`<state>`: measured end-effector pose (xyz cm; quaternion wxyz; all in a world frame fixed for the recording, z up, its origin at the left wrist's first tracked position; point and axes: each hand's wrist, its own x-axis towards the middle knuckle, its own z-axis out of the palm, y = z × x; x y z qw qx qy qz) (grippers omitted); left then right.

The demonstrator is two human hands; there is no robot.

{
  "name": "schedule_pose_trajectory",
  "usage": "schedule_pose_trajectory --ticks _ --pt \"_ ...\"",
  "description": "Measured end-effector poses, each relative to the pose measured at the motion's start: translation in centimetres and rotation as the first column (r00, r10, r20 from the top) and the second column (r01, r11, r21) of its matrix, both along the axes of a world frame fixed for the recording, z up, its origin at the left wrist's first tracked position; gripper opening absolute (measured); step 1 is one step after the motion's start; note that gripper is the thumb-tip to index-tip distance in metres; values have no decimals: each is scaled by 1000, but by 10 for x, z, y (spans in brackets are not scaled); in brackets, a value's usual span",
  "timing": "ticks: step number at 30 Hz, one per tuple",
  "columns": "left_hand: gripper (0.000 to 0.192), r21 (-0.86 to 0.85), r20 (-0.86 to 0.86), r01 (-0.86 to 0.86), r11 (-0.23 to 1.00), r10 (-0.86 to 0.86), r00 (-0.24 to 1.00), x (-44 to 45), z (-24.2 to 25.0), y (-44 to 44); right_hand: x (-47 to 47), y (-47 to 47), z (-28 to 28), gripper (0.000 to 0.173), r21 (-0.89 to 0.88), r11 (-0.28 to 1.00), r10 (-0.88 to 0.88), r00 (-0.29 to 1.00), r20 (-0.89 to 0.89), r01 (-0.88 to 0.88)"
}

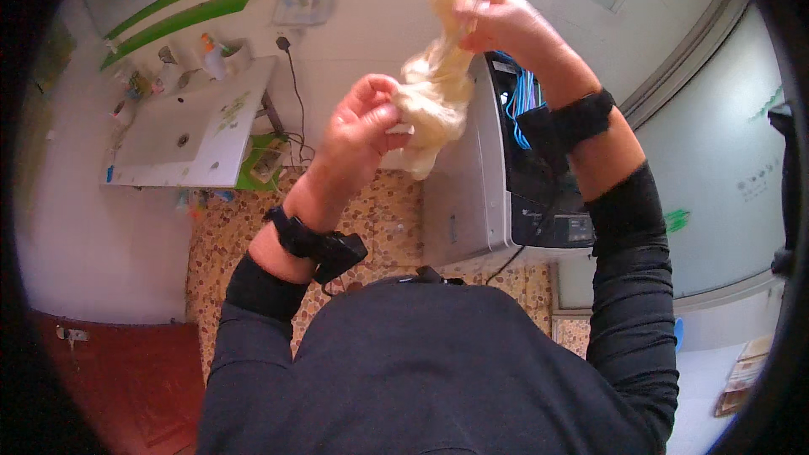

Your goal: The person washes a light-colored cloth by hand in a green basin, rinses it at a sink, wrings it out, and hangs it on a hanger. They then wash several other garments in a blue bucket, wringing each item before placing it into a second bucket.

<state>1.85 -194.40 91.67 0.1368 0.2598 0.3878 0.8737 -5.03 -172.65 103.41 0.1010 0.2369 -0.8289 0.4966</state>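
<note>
A crumpled cream-coloured piece of thin fabric [436,91] hangs in the air between my two hands, slightly blurred. My left hand [370,117] pinches its left side between thumb and fingers. Higher up and to the right, my right hand [490,12] grips the fabric's upper end. Folds hide what kind of item it is. Just below and right of the fabric stands a washing machine [464,202] with a dark top. Several thin blue strands, perhaps hangers [523,98], lie on that top, partly behind my right forearm.
On the left, a white washbasin counter [183,167] carries bottles, among them an orange-topped spray bottle [213,58]. A black plug and cord [291,76] hang on the wall. A frosted glass panel [720,189] stands at right, a red door [120,385] at lower left. Pebble-patterned tiles [373,208] cover the floor.
</note>
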Motion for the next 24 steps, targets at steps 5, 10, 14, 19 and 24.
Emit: schedule_pose_trajectory --ticks 5,10,14,19,24 --pt "13 39 131 -84 996 79 988 -4 17 -6 36 0 -54 28 256 966 3 989 147 -41" --pt "10 -29 264 -205 978 206 942 -8 11 6 80 -41 -112 52 -161 967 228 955 190 -199" --pt "10 99 143 -144 985 129 981 -12 10 8 73 -50 -142 36 -162 985 103 947 306 -54" --pt "11 -154 -55 -399 904 395 917 -30 16 -8 55 -41 -152 19 -282 959 130 936 328 -35" --pt "10 -329 -5 -344 880 362 932 -52 11 -31 26 -19 -127 18 -136 977 -149 983 110 163"
